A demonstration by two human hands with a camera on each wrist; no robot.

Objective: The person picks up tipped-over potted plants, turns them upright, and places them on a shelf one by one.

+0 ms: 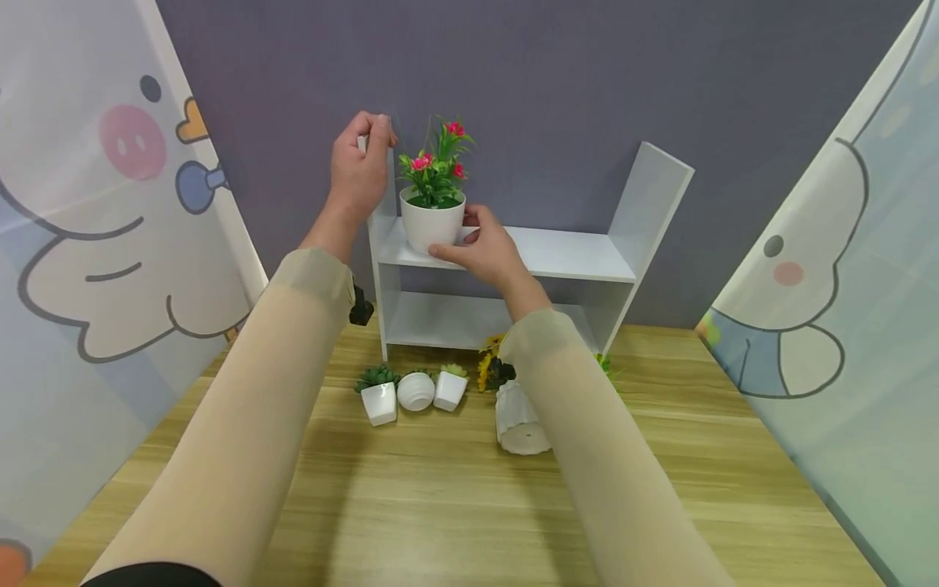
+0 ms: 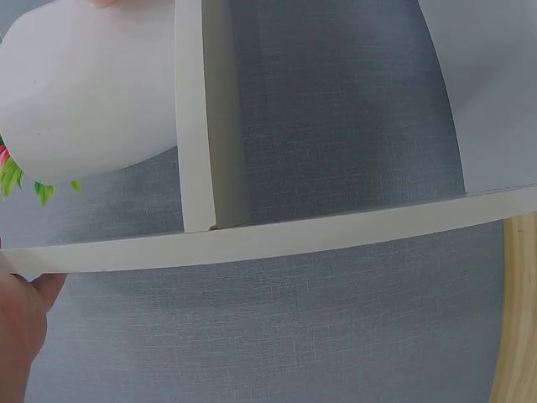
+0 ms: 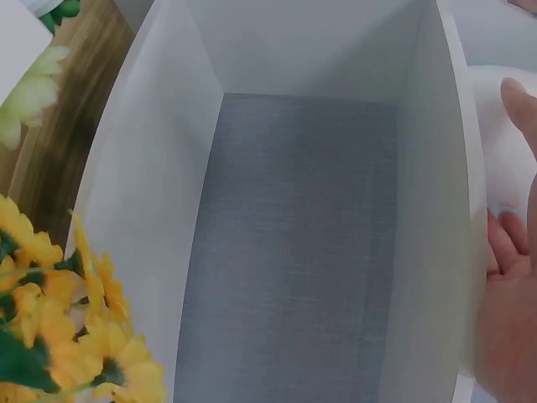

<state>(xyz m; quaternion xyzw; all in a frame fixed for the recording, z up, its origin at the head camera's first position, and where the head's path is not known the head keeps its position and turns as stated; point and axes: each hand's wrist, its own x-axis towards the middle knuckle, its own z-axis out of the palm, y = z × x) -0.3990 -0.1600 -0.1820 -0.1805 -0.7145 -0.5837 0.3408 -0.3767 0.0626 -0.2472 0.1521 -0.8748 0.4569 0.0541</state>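
flowerpot [image 2: 88, 92] cropped in left wrist view, its leaves [image 2: 11, 175] too; fluted vase [image 1: 519, 420] partly behind right sleeve [image 1: 587, 436]

And it's a wordless scene right now: no text, label, brand, number or sign can be read, not in the head view, not at either wrist!
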